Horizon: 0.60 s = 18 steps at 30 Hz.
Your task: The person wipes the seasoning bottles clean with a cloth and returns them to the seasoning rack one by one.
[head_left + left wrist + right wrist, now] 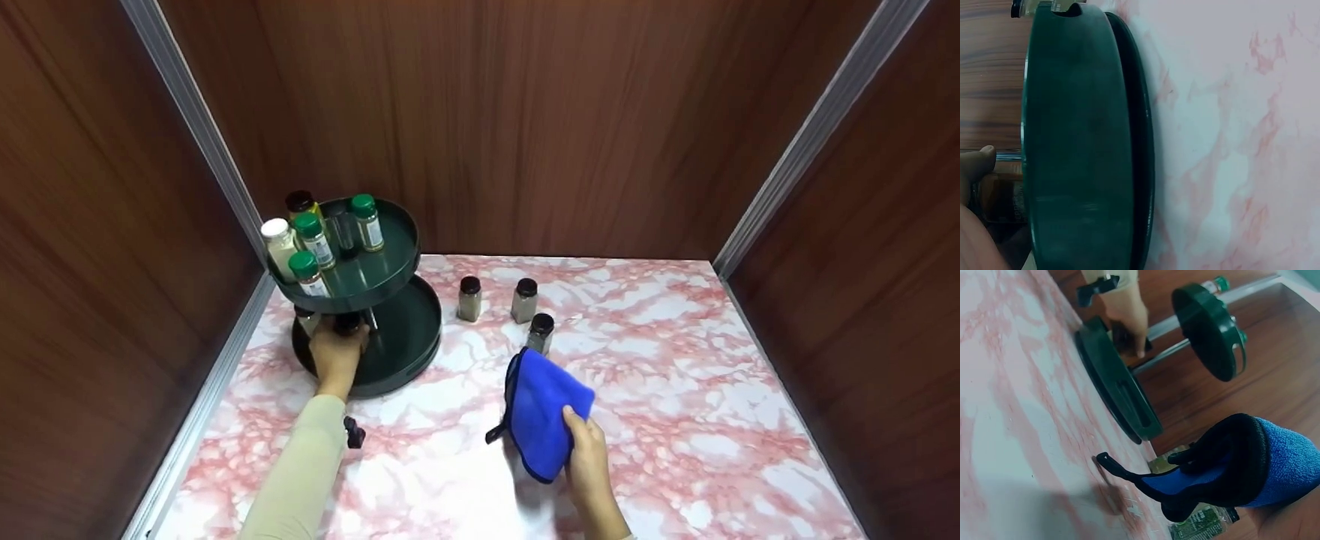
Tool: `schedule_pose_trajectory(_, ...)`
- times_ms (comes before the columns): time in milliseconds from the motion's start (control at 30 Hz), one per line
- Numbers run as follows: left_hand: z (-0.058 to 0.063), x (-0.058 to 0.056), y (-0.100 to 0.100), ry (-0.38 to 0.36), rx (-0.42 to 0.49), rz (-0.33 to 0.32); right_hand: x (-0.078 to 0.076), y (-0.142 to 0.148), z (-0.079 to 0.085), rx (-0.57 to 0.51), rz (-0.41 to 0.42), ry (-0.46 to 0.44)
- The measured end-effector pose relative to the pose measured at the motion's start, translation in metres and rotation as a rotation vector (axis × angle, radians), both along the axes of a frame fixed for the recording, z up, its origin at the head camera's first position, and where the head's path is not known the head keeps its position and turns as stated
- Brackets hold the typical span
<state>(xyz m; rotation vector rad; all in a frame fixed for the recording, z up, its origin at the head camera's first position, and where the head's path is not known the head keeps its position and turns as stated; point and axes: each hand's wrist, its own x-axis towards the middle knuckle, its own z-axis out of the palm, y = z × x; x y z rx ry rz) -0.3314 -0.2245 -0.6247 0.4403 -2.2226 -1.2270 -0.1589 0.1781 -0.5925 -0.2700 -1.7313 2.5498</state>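
My left hand (337, 346) reaches onto the lower tier (405, 330) of a dark green two-tier rack and grips a black-capped spice jar (347, 322). In the left wrist view the fingers and the jar (1004, 197) show at the left edge, partly hidden behind the tray wall. A second dark-capped jar (306, 318) stands left of that hand. My right hand (589, 457) pinches a folded blue cloth (541, 416) with black edging, held above the table. The cloth's loop (1112, 467) hangs free in the right wrist view.
Green-, white- and dark-capped bottles (311, 240) stand on the rack's upper tier (375, 274). Black-capped jars (469, 300) are on the marbled table (675, 420), one close behind the cloth. Brown wood-grain panels (480, 127) close in the back and sides.
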Motion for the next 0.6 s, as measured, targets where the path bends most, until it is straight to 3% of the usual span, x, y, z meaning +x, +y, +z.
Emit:
schedule_pose_trajectory(367, -0.0038, -0.0001, 0.0009, 0.042, 0.032, -0.018, 0.0005, 0.0008, 0.0004, -0.028, 0.009, 0.023)
schedule_pose_trajectory(600, -0.0052, 0.0012, 0.0008, 0.027, 0.031, -0.051, 0.0011, 0.0014, -0.001, -0.022, 0.015, 0.012)
